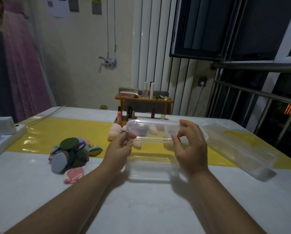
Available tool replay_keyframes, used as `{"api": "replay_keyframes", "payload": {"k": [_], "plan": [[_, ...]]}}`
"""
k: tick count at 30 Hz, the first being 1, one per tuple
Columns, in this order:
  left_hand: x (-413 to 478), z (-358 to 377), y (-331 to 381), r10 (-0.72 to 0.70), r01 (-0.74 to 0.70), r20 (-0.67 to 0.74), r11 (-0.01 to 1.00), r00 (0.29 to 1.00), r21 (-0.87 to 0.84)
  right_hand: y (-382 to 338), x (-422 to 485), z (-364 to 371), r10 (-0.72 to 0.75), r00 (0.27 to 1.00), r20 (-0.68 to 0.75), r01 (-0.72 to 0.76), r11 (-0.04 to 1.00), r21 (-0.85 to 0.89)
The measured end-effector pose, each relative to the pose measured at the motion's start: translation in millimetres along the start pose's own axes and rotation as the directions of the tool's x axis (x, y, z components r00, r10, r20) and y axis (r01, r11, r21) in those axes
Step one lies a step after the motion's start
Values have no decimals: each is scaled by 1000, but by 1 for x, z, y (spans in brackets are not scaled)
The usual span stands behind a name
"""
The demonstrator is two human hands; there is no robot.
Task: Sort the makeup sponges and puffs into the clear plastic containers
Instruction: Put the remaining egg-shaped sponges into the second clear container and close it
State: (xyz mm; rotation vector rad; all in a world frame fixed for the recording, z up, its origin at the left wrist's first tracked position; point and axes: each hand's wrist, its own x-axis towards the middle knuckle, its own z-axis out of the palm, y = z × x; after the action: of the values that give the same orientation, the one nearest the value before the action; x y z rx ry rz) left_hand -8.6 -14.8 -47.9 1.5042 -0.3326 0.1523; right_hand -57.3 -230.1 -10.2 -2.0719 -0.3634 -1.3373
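Note:
My left hand and my right hand hold a clear plastic lid by its two ends, lifted above a clear plastic container that stands on the white table. Pale pink makeup sponges lie behind the lid on the yellow mat, some seen through the plastic. A heap of flat round puffs in green, grey and mauve lies to the left, with a pink patterned puff at its near edge.
A second long clear container with its lid on lies at the right on the yellow mat. A small wooden shelf with lipsticks and bottles stands at the back. White boxes sit at the left edge.

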Motion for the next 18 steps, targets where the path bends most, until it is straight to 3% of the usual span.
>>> {"api": "replay_keyframes", "payload": {"k": [4, 8, 11, 14, 18], "plan": [[4, 9, 11, -11, 11, 54, 1000, 998, -3, -1, 15, 3, 158, 987, 14, -156, 983, -93], [9, 19, 16, -64, 67, 200, 998, 978, -10, 4, 37, 3, 288, 957, -15, -284, 932, -223], [11, 22, 10, -104, 146, 236, 975, 966, -168, 6, 44, 6, 404, 915, 20, -386, 887, -253], [12, 22, 3, -148, 204, 252, 955, 956, -216, 6, 39, 13, 440, 890, 123, -386, 868, -313], [14, 23, -2, -148, 190, 209, 961, 967, -200, 9, 35, 17, 501, 821, 275, -301, 788, -537]]}}
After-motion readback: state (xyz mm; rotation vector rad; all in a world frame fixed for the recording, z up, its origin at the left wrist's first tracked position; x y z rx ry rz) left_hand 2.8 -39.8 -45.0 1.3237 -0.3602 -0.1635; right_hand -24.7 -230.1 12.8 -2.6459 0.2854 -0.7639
